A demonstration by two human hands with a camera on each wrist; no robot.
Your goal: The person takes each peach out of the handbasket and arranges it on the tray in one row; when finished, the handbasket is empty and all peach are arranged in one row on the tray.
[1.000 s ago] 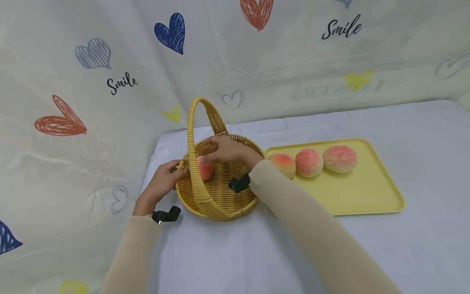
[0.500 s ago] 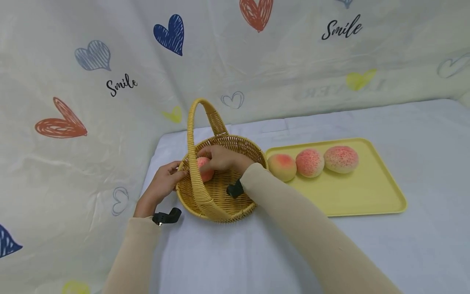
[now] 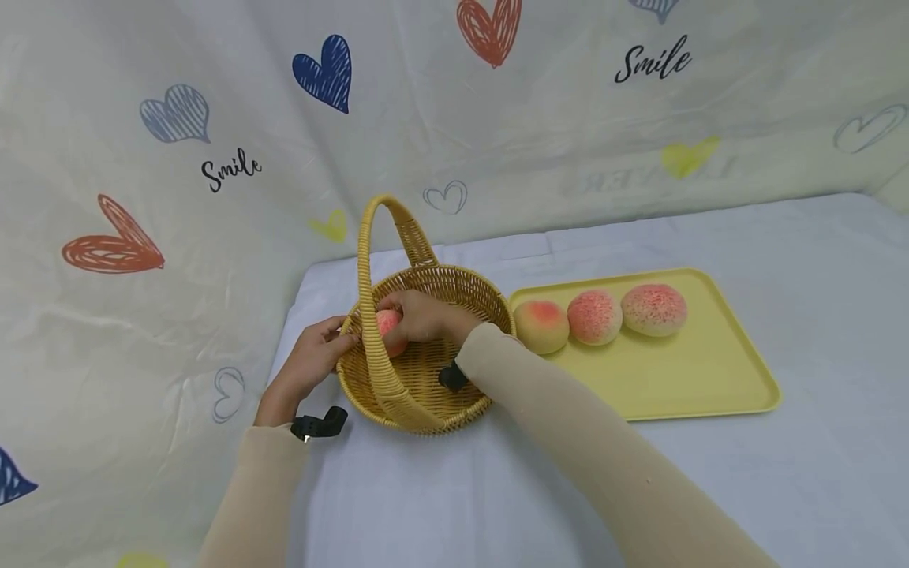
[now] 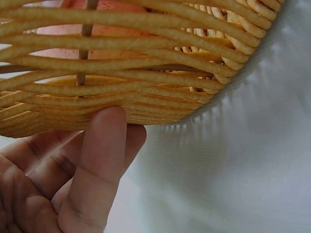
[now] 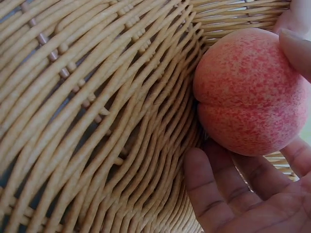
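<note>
The yellow wicker basket (image 3: 424, 385) stands on the cloth with its arched handle (image 3: 384, 367) upright. My left hand (image 3: 309, 360) grips the basket's left rim. In the left wrist view the thumb (image 4: 103, 150) presses on the woven wall, with fingers behind it. My right hand (image 3: 428, 317) reaches inside the basket and holds a pink speckled peach (image 5: 248, 92) at the left wall. In the right wrist view the thumb lies on one side of the peach and the fingers (image 5: 204, 187) on the other. The handle partly hides this peach in the head view.
To the basket's right lies a yellow tray (image 3: 682, 383). Along its back sit a yellowish peach with a red patch (image 3: 543, 327), a round speckled peach (image 3: 595, 317) and a longer speckled peach (image 3: 654, 310). A white curtain with printed hearts (image 3: 323, 72) hangs behind.
My right hand has moved down deeper into the basket with the peach, close to its left wall. The left hand has kept its place at the rim.
</note>
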